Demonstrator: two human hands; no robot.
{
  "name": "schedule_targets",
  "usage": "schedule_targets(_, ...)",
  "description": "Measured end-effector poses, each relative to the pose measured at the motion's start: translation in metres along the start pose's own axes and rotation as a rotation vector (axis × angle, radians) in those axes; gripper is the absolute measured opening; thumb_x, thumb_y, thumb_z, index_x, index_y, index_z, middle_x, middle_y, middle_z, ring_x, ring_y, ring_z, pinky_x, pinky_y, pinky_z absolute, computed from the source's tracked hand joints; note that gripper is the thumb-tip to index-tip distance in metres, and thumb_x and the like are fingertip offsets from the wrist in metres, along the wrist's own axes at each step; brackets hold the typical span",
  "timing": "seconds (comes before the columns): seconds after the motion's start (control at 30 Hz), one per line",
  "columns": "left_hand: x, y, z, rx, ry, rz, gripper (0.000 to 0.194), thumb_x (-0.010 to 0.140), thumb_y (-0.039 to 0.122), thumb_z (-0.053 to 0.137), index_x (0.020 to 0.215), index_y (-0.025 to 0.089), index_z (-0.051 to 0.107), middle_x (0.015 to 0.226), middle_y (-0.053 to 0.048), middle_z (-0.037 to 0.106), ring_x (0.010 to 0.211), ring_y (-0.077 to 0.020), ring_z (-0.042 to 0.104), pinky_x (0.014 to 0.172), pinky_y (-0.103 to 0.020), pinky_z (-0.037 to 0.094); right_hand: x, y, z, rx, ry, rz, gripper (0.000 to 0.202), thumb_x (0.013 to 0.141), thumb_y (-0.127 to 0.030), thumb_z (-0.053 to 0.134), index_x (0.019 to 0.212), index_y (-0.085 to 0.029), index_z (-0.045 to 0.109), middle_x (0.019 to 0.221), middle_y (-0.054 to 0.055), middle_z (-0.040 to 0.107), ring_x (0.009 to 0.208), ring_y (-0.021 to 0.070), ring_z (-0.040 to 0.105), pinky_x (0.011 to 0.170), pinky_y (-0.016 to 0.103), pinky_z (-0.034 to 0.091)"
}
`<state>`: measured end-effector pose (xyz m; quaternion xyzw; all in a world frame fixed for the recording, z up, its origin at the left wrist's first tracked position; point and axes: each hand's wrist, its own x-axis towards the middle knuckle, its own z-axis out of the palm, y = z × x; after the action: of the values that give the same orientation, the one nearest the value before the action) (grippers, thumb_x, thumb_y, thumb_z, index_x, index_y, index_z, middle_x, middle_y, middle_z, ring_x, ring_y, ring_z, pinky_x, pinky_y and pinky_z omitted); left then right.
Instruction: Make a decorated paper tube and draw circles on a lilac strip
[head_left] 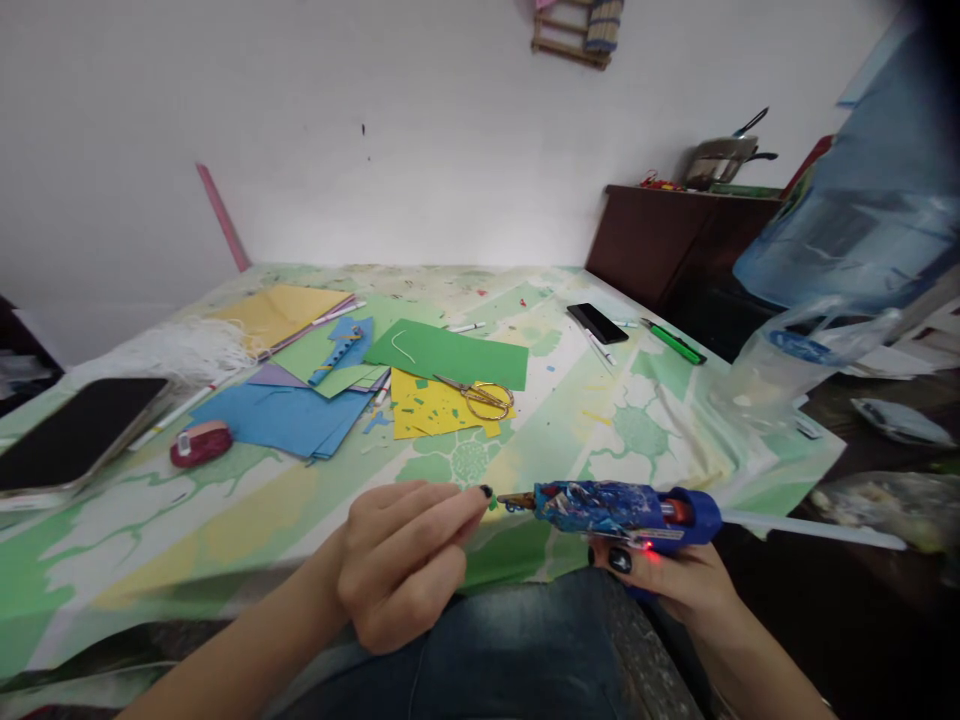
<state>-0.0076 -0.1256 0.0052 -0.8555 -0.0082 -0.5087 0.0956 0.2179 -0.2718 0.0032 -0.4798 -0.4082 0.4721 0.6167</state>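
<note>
My right hand (675,580) is wrapped round a blue glue gun (615,512), whose nozzle points left and whose red light is lit. A white glue stick (817,527) sticks out of its back end. Just left of the nozzle, my left hand (409,560) is closed, its fingertips pinched on a tiny green piece (493,502) close to the metal tip. Beyond the hands, gold-handled scissors (487,400) lie on yellow paper (420,412) strewn with green scraps, beside a green sheet (457,355).
Blue sheets (285,415), a maroon object (201,443) and a large phone (79,430) are on the left of the table. A black phone (596,323) and a green cutter (675,342) lie at the back right. A clear plastic jug (780,370) stands at the right edge.
</note>
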Motion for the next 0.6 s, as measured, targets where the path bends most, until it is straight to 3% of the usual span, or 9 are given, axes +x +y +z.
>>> schedule_targets(0.2, 0.0016, 0.0011, -0.0010, -0.043, 0.025, 0.068, 0.010, 0.090, 0.024, 0.045, 0.093, 0.023, 0.054, 0.089, -0.002, 0.070, 0.073, -0.0134, 0.065, 0.061, -0.024, 0.053, -0.0006, 0.0013, -0.0012, 0.027, -0.037, -0.015, 0.011, 0.065, -0.029, 0.080, 0.069, -0.023, 0.072, 0.065, -0.002, 0.068, 0.060, 0.0116, 0.062, 0.067, 0.021, 0.055)
schedule_targets(0.37, -0.0008, 0.0013, 0.0024, 0.000, -0.001, -0.018, 0.014, 0.092, 0.030, 0.042, 0.096, 0.024, 0.054, 0.082, -0.002, 0.070, 0.066, -0.0140, 0.064, 0.059, -0.027, 0.053, -0.0009, 0.0017, -0.0008, 0.014, 0.010, -0.008, 0.013, 0.062, -0.030, 0.081, 0.069, -0.022, 0.072, 0.067, -0.001, 0.069, 0.060, 0.0140, 0.063, 0.065, 0.025, 0.056)
schedule_targets(0.6, 0.0026, 0.0016, 0.0032, -0.063, 0.060, 0.064, 0.013, 0.091, 0.023, 0.043, 0.095, 0.024, 0.055, 0.090, -0.002, 0.070, 0.072, -0.0141, 0.065, 0.059, -0.026, 0.054, 0.0006, -0.0050, 0.0035, -0.010, -0.032, 0.014, 0.012, 0.063, -0.032, 0.079, 0.066, -0.023, 0.072, 0.059, -0.001, 0.065, 0.054, 0.0149, 0.059, 0.066, 0.029, 0.056)
